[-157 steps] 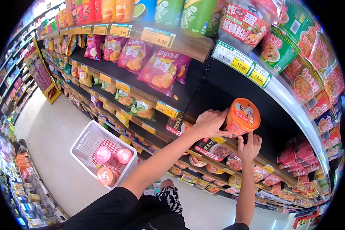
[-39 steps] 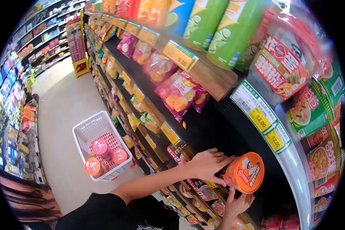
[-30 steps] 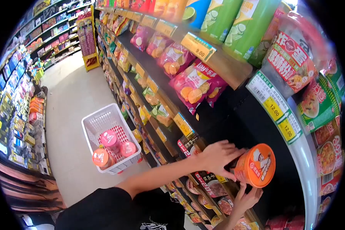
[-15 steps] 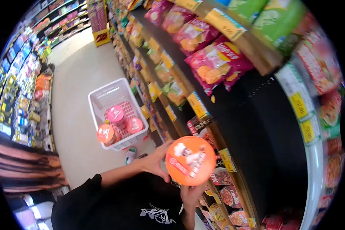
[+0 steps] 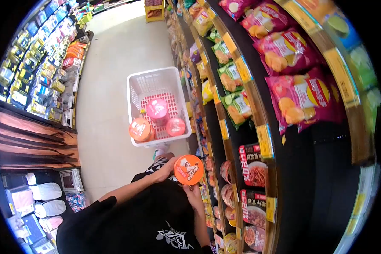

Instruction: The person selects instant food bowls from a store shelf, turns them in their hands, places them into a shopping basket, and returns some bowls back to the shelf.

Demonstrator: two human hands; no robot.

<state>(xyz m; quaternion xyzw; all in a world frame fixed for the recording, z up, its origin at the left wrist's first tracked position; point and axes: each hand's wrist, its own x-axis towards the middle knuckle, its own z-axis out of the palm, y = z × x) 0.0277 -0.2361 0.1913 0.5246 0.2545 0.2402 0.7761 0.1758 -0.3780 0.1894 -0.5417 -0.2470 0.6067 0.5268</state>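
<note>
An orange-lidded instant noodle tub [image 5: 189, 170] is in front of my body, its printed lid facing up. My left hand [image 5: 164, 170] grips it on the left side. From below, my right hand [image 5: 193, 195] holds the near edge of the same tub. Beyond them on the floor stands a white plastic basket [image 5: 133, 91] with a red grid bottom. Inside it are a pink-lidded tub [image 5: 157, 109], another orange-lidded tub [image 5: 139, 128] and a smaller red-pink-lidded tub [image 5: 175, 126]. The undersides of the fingers are hidden.
Shelves on the right hold magenta chip bags [image 5: 298, 97], green chip bags [image 5: 237, 108] and boxed meals [image 5: 254, 167]. A shelf edge with price tags [image 5: 264, 142] runs alongside. Hanging packets [image 5: 42, 63] line the left. The aisle floor [image 5: 110, 63] stretches ahead.
Both hands have drawn the orange-lidded tub lower and to the left, away from the shelf. The view has turned, so the basket and shelves appear farther right.
</note>
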